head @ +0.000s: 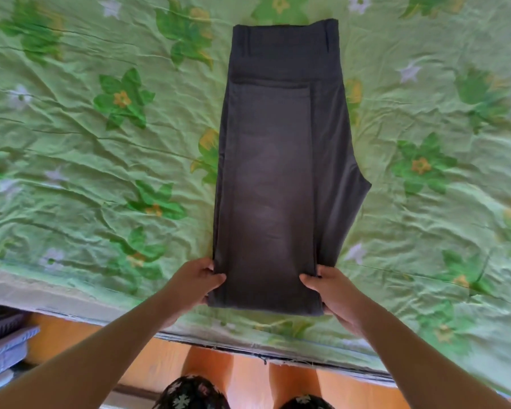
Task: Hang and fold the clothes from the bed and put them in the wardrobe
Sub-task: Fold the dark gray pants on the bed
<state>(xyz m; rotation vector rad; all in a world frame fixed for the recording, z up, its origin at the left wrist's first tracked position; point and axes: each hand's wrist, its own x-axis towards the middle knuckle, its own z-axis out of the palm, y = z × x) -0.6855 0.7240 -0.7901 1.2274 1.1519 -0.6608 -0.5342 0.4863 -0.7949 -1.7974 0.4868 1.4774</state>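
A pair of dark grey trousers lies folded lengthwise on the bed, waistband at the far end, its near folded end close to the bed's front edge. My left hand grips the near left corner, thumb on top and fingers underneath. At the near right corner my right hand grips the same way. The near end looks slightly lifted off the sheet.
The bed is covered by a wrinkled green sheet with flower print. Its front edge runs just below my hands, above an orange floor. A stack of grey items sits at the lower left.
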